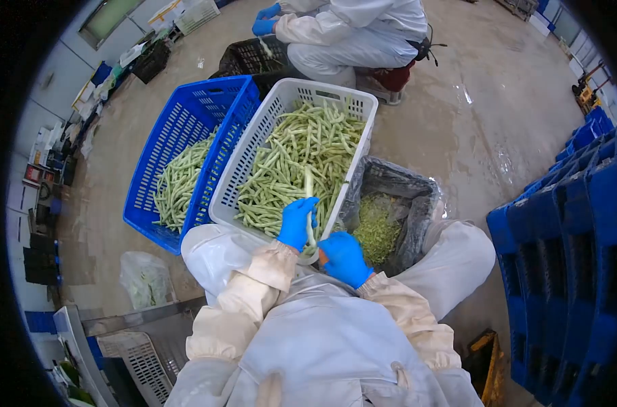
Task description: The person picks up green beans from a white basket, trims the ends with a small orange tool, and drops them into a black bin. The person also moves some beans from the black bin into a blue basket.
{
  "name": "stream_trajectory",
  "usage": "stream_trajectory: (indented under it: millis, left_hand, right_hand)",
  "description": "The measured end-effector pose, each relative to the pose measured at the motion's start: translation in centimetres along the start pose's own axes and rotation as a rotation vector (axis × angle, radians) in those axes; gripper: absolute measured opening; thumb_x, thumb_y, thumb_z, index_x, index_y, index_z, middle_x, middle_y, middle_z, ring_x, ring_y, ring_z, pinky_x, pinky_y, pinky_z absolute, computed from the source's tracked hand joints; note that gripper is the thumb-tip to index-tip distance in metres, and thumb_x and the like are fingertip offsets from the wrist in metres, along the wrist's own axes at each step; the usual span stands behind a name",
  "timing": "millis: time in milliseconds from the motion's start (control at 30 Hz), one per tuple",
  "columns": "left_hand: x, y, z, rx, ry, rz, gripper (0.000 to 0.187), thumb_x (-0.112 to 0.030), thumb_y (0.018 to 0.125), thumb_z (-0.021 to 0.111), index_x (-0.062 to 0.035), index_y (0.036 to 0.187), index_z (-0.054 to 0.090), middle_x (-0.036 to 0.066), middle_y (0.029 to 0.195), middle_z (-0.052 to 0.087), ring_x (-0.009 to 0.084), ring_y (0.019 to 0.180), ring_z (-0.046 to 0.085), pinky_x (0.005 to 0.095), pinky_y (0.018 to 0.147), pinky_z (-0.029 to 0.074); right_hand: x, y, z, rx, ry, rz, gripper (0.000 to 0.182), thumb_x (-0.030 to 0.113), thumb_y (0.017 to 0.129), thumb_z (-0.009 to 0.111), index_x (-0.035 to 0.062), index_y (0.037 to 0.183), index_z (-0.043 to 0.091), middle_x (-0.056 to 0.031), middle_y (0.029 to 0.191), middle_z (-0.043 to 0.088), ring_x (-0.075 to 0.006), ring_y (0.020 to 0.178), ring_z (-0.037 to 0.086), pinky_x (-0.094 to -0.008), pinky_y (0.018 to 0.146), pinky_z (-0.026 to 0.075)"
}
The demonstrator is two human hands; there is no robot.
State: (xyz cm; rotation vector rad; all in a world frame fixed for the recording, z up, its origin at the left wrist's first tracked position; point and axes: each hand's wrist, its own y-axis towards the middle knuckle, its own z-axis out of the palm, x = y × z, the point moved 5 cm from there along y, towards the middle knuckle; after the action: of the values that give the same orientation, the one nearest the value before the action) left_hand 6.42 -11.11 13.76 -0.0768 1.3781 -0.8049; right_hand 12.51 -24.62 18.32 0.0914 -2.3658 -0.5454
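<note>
My left hand [297, 222], in a blue glove, is closed around pale green beans [308, 182] that stick up past its fingers. Close by on the right, my blue-gloved right hand [346, 259] is curled at the lower ends of these beans. A small brownish bit shows at its fingertips, too small to name. Both hands are over the near edge of a white crate [221, 197] heaped with green beans [291, 152]. Beside my right hand stands a bin lined with a dark plastic bag [417, 197], holding green trimmings [378, 230].
A blue crate [142, 173] with more beans stands left of the white one. Beyond sits a co-worker [356, 34] in white, with blue gloves, at a black crate [244, 57]. Blue pallets [566, 237] are stacked at right. A clear plastic bag [147, 281] lies at left.
</note>
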Motion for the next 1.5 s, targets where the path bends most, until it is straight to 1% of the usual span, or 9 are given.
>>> stream_trajectory:
  millis: [167,233,367,467,567,800,1233,1400,1500]
  left_hand:
    - [-1.0,-1.3,1.9,0.144,0.176,0.073,0.024,-0.014,0.083,0.059,0.0009,0.102,0.059,0.002,0.069,0.057,0.0063,0.053,0.049,0.0203,0.045,0.038]
    - [-1.1,-1.5,1.0,0.185,0.306,0.067,0.024,-0.013,0.084,0.058,0.0012,0.103,0.059,0.002,0.069,0.057,0.0062,0.053,0.049,0.0202,0.045,0.038]
    - [-2.1,-2.1,-2.8,0.231,0.462,0.038,0.022,-0.013,0.083,0.058,0.0001,0.1,0.061,0.0,0.069,0.057,0.0052,0.052,0.048,0.0193,0.045,0.037]
    - [-3.0,-2.7,-5.0,0.222,0.491,0.023,0.02,-0.014,0.084,0.057,-0.0004,0.098,0.062,-0.001,0.069,0.057,0.0049,0.053,0.048,0.0194,0.045,0.037]
    - [-3.2,-3.5,-4.9,0.259,0.499,0.029,0.019,-0.015,0.086,0.055,-0.0005,0.096,0.062,-0.001,0.069,0.056,0.0053,0.055,0.048,0.0201,0.047,0.039]
    - [-2.7,-4.3,-3.1,0.397,0.501,-0.022,0.019,-0.017,0.087,0.052,-0.0022,0.091,0.063,-0.002,0.067,0.054,0.0053,0.057,0.048,0.0197,0.048,0.038]
    - [-2.0,-4.7,-2.2,0.337,0.702,0.045,0.019,-0.016,0.084,0.056,-0.0038,0.096,0.064,-0.002,0.067,0.056,0.0051,0.058,0.05,0.0207,0.051,0.041]
    - [1.7,-4.4,-1.1,0.332,0.437,0.026,0.018,-0.011,0.084,0.057,0.0009,0.097,0.06,0.001,0.078,0.057,0.0086,0.068,0.053,0.0231,0.062,0.045]
    - [3.1,-3.8,-1.5,0.291,-0.05,-0.135,0.023,-0.016,0.086,0.055,0.0012,0.101,0.058,0.004,0.083,0.058,0.0125,0.072,0.055,0.0257,0.067,0.046]
  right_hand:
    - [-1.0,-0.5,-0.2,-0.112,0.144,0.043,0.013,0.01,0.075,0.059,0.0038,0.086,0.059,-0.0102,0.07,0.058,-0.0262,0.068,0.057,-0.0379,0.066,0.045]
    - [-6.0,-2.0,-1.2,-0.331,0.696,0.762,0.014,0.013,0.08,0.059,0.003,0.089,0.061,-0.0052,0.072,0.058,-0.0163,0.066,0.056,-0.0291,0.064,0.045]
    - [-13.4,-6.0,-7.7,-1.176,0.869,0.685,0.008,0.007,0.082,0.054,0.0009,0.085,0.059,-0.0032,0.069,0.057,-0.0119,0.062,0.053,-0.0266,0.056,0.043]
    - [-15.9,-9.5,-8.8,-1.32,0.789,0.944,0.01,0.008,0.083,0.053,0.0012,0.085,0.06,-0.0036,0.07,0.057,-0.0118,0.06,0.053,-0.0249,0.056,0.045]
    - [-17.1,-7.7,-3.9,-0.436,0.315,0.884,0.016,0.008,0.083,0.055,0.002,0.098,0.059,-0.0035,0.079,0.059,-0.0146,0.07,0.057,-0.0284,0.064,0.048]
    - [-5.2,-0.3,-4.3,-0.184,0.155,0.259,0.035,0.002,0.078,0.055,0.0055,0.114,0.055,-0.0142,0.109,0.054,-0.0326,0.105,0.049,-0.0392,0.091,0.039]
    - [-3.7,-0.2,-4.2,-0.11,-0.143,0.224,0.025,0.004,0.07,0.059,0.0051,0.094,0.058,-0.0124,0.083,0.055,-0.0303,0.083,0.054,-0.0389,0.077,0.042]
    - [-6.6,-1.5,-2.0,-0.522,0.994,0.667,0.015,0.014,0.087,0.053,0.0006,0.088,0.059,-0.0043,0.071,0.057,-0.0131,0.069,0.054,-0.0258,0.067,0.043]
    - [-6.1,-1.3,0.0,-0.297,0.95,0.663,0.018,0.015,0.088,0.054,-0.0009,0.092,0.061,-0.002,0.08,0.059,-0.0112,0.074,0.054,-0.0267,0.069,0.045]
